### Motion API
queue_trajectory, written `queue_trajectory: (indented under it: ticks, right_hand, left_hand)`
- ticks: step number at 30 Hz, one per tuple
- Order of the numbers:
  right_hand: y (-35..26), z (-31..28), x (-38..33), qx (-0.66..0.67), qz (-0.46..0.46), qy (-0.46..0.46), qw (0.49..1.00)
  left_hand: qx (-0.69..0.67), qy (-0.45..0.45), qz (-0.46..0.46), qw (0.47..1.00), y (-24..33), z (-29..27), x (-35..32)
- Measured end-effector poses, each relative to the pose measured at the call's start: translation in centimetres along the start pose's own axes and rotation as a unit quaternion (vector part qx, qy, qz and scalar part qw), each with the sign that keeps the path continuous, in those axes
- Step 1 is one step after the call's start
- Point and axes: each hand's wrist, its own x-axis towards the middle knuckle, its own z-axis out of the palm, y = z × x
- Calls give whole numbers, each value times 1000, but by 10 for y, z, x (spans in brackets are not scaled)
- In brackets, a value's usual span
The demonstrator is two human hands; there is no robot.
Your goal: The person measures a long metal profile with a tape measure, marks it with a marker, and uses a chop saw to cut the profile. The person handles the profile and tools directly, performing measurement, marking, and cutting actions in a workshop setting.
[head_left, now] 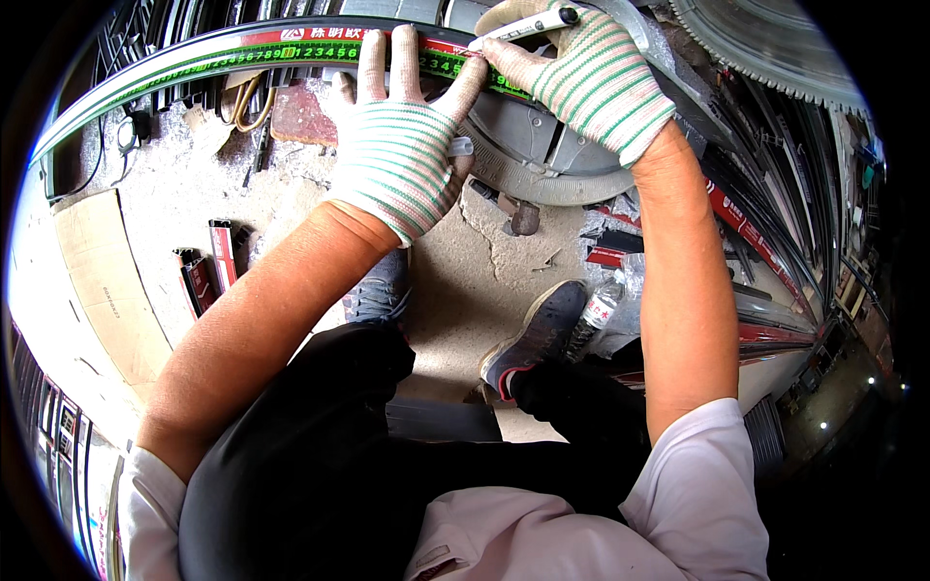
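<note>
My left hand (pixel 402 150), in a white glove with green stripes, lies with fingers spread across a green tape measure (pixel 315 52). The tape runs along a long strip (pixel 242 41) with a red printed face and dark edges. My right hand (pixel 596 87), gloved alike, pinches a white marker pen (pixel 531 26) with a black end. The pen's other end points down at the strip, beside my left thumb and right thumb. Whether the tip touches the strip I cannot tell. A grey round metal base (pixel 542 179) sits beneath both hands.
A large toothed disc (pixel 775 58) is at the upper right. Bundles of dark profile strips (pixel 794 184) lean along the right. Short red-black offcuts (pixel 222 254) and a cardboard piece (pixel 111 281) lie at left. A plastic bottle (pixel 598 308) lies beside my right shoe (pixel 538 329).
</note>
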Motion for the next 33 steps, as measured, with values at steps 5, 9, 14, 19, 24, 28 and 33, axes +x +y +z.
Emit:
queue_trajectory:
  ticks: [5, 9, 14, 19, 24, 28, 33]
  right_hand:
    - [-1, 1, 1, -12, 3, -6, 1000]
    - [1, 1, 1, -2, -1, 4, 1000]
    - [2, 1, 1, 9, -5, 4, 1000]
    - [4, 3, 1, 7, -6, 11, 1000]
    - [2, 3, 1, -6, -7, 20, 1000]
    - [2, 3, 0, 5, 1, 27, 1000]
    - [5, 4, 1, 6, -10, 32, 999]
  left_hand:
    - [10, -4, -4, 1000, 0, 1, -1]
    - [16, -3, -2, 1000, 0, 0, 0]
    - [11, -1, -3, 1000, 0, 2, 0]
    - [10, -3, -4, 1000, 0, 2, 0]
    - [19, -8, -6, 1000, 1, 0, 0]
    - [18, -5, -5, 1000, 0, 1, 0]
    - [17, -2, -3, 1000, 0, 2, 0]
